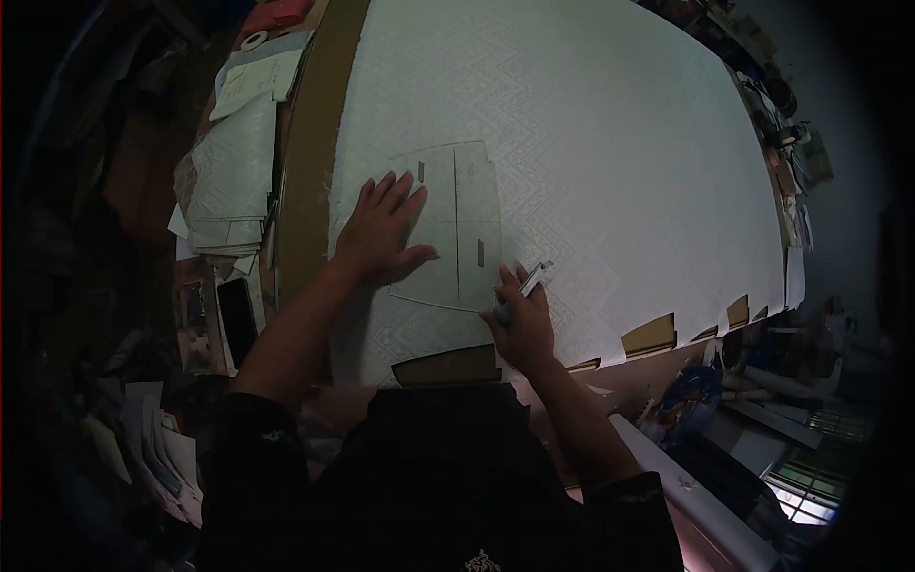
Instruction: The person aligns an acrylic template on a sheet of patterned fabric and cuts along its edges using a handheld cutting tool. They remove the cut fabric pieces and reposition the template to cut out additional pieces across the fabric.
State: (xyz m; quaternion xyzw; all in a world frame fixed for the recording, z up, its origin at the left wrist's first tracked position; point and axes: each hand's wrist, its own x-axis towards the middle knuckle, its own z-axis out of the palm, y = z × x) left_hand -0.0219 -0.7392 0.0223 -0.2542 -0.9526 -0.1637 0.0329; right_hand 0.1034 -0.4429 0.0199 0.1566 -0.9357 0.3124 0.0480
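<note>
One template (pixel 437 272) lies on the white cloth (pixel 639 172), near its left edge, and our left hand (pixel 383 231) rests over its left side — spread flat, gripping nothing. Our right hand (pixel 526 329) curls around a slim tool (pixel 536 279) just beside the template's lower right corner — our phone (pixel 236 319) lies farther left.

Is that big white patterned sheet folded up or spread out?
Spread out: the white sheet lies broad and flat across the table, with a template on top and the left hand splayed partly over it.
</note>
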